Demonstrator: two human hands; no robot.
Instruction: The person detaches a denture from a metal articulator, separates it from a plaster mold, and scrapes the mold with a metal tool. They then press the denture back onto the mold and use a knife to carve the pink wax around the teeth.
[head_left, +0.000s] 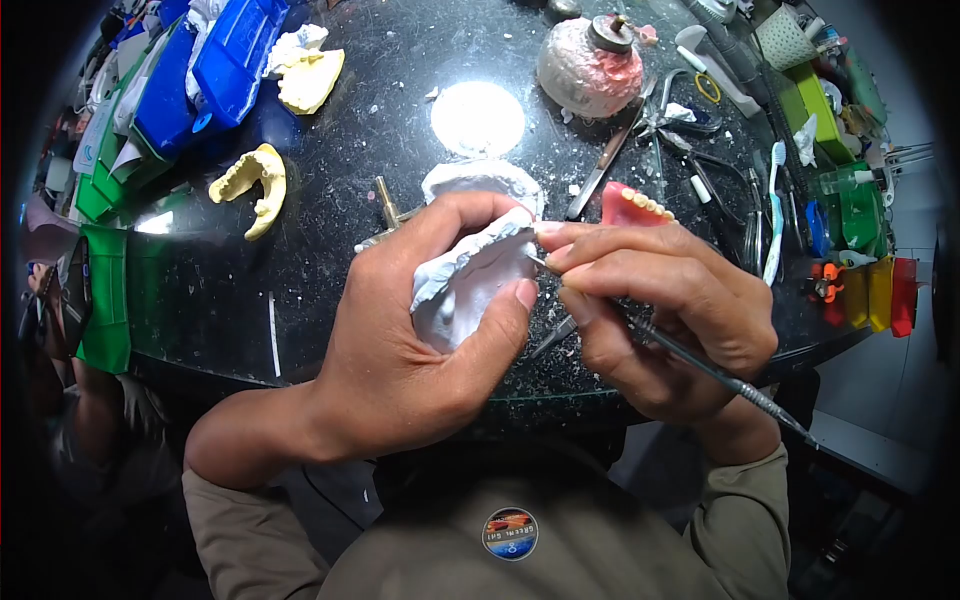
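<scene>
A white plaster dental cast [475, 285] sits in my left hand [420, 330], the thumb pressed along its near side and the fingers curled round the back. My right hand [665, 300] pinches a thin metal dental carver [710, 368] like a pen. The carver's tip meets the cast's right edge or lies very close to it; the fingertips partly hide the spot. Its other end points down and to the right. Just beyond the cast lies another white plaster piece [485, 178]. Behind my right hand a pink denture with teeth [635, 205] shows in part.
Yellowish plaster casts [268, 200] lie at the left, near blue bins [235, 65]. A pink-stained pot with a burner top [590, 65] stands at the back. A knife [605, 165], pliers and a toothbrush [776, 210] lie to the right. White crumbs dot the black tabletop [340, 200].
</scene>
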